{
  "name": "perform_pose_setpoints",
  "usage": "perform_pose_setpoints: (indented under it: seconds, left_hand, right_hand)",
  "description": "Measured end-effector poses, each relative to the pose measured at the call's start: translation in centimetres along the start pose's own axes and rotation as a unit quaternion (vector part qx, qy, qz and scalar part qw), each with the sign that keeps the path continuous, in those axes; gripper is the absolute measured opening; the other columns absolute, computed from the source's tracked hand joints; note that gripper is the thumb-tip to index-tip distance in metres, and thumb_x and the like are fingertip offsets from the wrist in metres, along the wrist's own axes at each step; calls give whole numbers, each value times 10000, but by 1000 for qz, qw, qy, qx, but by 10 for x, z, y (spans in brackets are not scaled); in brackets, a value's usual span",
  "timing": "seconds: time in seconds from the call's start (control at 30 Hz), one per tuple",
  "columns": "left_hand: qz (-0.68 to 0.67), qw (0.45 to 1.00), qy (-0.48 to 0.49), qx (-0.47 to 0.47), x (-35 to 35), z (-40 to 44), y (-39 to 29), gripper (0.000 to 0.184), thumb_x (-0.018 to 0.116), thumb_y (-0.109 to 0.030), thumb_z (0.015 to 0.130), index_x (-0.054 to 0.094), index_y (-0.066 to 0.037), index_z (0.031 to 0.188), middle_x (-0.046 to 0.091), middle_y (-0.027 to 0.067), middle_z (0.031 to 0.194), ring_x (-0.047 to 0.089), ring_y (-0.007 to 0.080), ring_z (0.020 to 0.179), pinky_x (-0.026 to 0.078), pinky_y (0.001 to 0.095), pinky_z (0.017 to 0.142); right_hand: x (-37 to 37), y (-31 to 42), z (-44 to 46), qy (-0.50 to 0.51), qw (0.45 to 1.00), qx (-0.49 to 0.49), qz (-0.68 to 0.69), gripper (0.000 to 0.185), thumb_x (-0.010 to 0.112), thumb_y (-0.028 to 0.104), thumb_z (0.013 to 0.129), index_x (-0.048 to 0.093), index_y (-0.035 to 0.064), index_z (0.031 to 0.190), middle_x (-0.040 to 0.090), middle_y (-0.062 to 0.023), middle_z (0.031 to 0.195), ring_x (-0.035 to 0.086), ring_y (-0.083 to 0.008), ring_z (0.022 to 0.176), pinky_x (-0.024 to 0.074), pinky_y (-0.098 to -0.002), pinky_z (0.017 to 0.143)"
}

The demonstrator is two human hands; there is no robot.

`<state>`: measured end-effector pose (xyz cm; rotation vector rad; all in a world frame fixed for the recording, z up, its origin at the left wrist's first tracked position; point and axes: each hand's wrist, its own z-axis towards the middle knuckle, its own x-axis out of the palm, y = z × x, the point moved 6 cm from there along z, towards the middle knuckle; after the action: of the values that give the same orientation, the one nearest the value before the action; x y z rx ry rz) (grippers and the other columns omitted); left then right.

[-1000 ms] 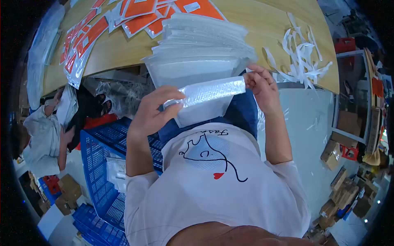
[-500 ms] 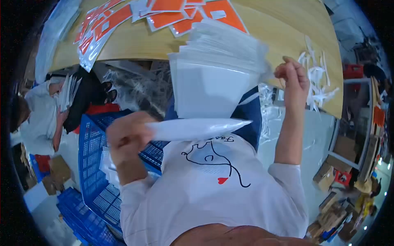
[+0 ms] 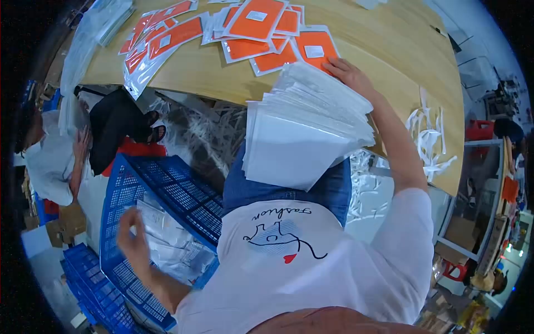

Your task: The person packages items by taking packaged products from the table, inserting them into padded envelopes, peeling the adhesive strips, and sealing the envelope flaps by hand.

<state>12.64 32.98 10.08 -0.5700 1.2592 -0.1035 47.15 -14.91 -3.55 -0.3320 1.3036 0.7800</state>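
My left hand (image 3: 132, 236) is over the blue plastic basket (image 3: 125, 178) at my side. Its fingers are loosely bent and apart, and nothing shows in them. Inside the basket lie several white flat packets (image 3: 172, 239). My right hand (image 3: 351, 77) is stretched out over the table, fingers extended, with the fingertips at the lower right edge of an orange packet (image 3: 315, 49) in a clear sleeve with a white label. On my lap, against the table edge, rests a thick fanned stack of white plastic mailing bags (image 3: 300, 133).
More orange packets (image 3: 256, 19) lie across the wooden table (image 3: 378, 33), another group (image 3: 175, 39) at its left. White strips (image 3: 428, 139) hang at the right edge. A seated person (image 3: 53, 150) is at left. Blue crates (image 3: 92, 278) stand on the floor.
The white packet has left my left hand, which has moved down and left over the basket. My right hand has reached forward and left to the orange packet.
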Motion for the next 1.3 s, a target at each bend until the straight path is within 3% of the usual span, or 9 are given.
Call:
perform_pose_setpoints:
  seconds: [0.07,0.1,0.17,0.33,0.53,0.67,0.8,0.9,1.3]
  left_hand:
    - [-128,981,144,-17,70,12,-46,205,640,-27,806,648,-43,1010,647,83,940,592,183,764,493,270,682]
    - [-136,967,153,149,97,19,-80,206,645,-20,786,655,-49,989,645,89,926,603,198,767,496,273,676]
    - [-130,932,187,282,135,18,-140,179,643,-54,766,642,-30,944,634,85,941,609,229,827,487,297,742]
    - [-150,856,138,474,169,37,-232,241,622,-63,768,584,-43,1005,571,67,1033,568,221,851,466,301,728]
    - [-138,883,106,436,218,53,-244,274,615,-80,787,574,-32,1053,510,89,1160,573,242,858,481,331,732]
    - [-182,895,63,402,223,55,-234,295,608,-97,800,568,-38,1086,506,64,1174,587,251,843,493,340,711]
    - [-107,911,56,393,220,57,-234,282,605,-105,801,572,-47,1076,518,61,1152,597,254,821,499,340,676]
    - [-74,913,48,399,218,63,-234,268,604,-107,798,574,-54,1059,530,64,1119,601,258,802,498,339,653]
    - [-101,887,105,439,188,46,-263,113,603,-67,798,588,-70,911,585,54,860,579,253,712,462,320,614]
  right_hand:
    - [-6,-7,-23,45,998,43,-6,469,581,200,829,510,130,1287,460,-74,1368,412,-298,1254,369,-378,1020]
    - [-6,-14,-41,47,998,46,-8,469,581,200,829,510,130,1287,460,-74,1368,412,-298,1254,369,-378,1020]
    - [-1,-21,-82,71,992,27,-103,580,610,189,779,455,140,1335,421,-80,1399,374,-327,1281,343,-393,1041]
    - [-41,34,-150,56,983,155,-84,592,616,150,742,467,111,1314,443,-98,1373,413,-329,1254,396,-387,984]
    - [-42,67,-179,0,973,160,-169,455,599,122,750,540,97,1201,548,-89,1238,520,-318,1123,448,-368,883]
    - [-62,50,-197,-163,963,146,-158,265,571,100,785,580,86,1050,614,-66,1084,583,-295,935,464,-359,770]
    - [-150,27,-207,-386,853,293,-194,113,494,15,843,586,55,895,613,-79,842,554,-239,702,437,-330,643]
    - [-221,53,-204,-564,787,211,-136,129,504,99,919,563,52,814,567,-43,742,467,-157,621,409,-286,599]
    - [-240,148,-122,-571,810,134,-5,166,511,135,948,618,8,938,532,35,667,345,-40,544,314,-179,499]
